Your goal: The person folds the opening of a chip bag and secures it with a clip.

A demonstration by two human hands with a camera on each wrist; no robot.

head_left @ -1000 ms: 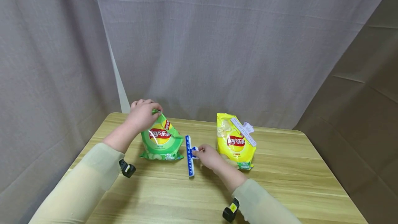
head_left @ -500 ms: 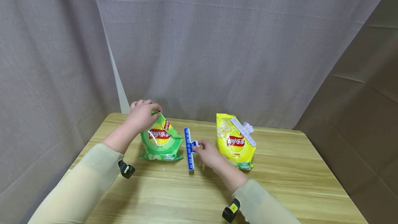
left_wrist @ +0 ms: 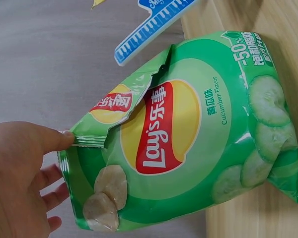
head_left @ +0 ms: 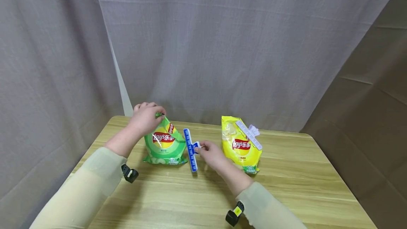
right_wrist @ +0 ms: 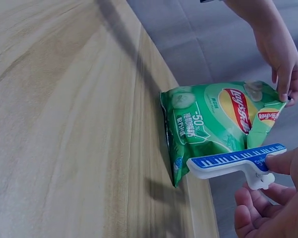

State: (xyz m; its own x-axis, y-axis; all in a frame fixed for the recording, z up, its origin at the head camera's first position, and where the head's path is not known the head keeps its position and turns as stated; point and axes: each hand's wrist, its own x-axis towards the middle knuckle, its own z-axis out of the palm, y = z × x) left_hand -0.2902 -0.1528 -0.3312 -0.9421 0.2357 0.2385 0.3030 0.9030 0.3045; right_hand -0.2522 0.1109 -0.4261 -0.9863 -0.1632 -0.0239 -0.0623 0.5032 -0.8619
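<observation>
A green cucumber-flavour chip bag (head_left: 163,147) stands on the table, its top corner folded down over the front. My left hand (head_left: 147,118) pinches that folded top between thumb and fingers; in the left wrist view the thumb (left_wrist: 57,140) lies on the fold's edge. My right hand (head_left: 212,154) holds a blue and white bag clip (head_left: 190,150) by its handle, raised off the table beside the bag's right side. The clip's long bar stands nearly upright, tilted a little left at the top. In the right wrist view the clip (right_wrist: 238,157) overlaps the bag's near edge; whether they touch, I cannot tell.
To the right, a yellow chip bag (head_left: 240,154) stands with a pale lilac clip (head_left: 248,135) across its folded corner. Behind the wooden table (head_left: 178,200) hangs a grey curtain (head_left: 203,45). A brown cloth (head_left: 356,116) borders the right side.
The blue clip has come up and moved left toward the green bag in my right hand, and its top now tilts left. My left hand keeps its pinch on the bag.
</observation>
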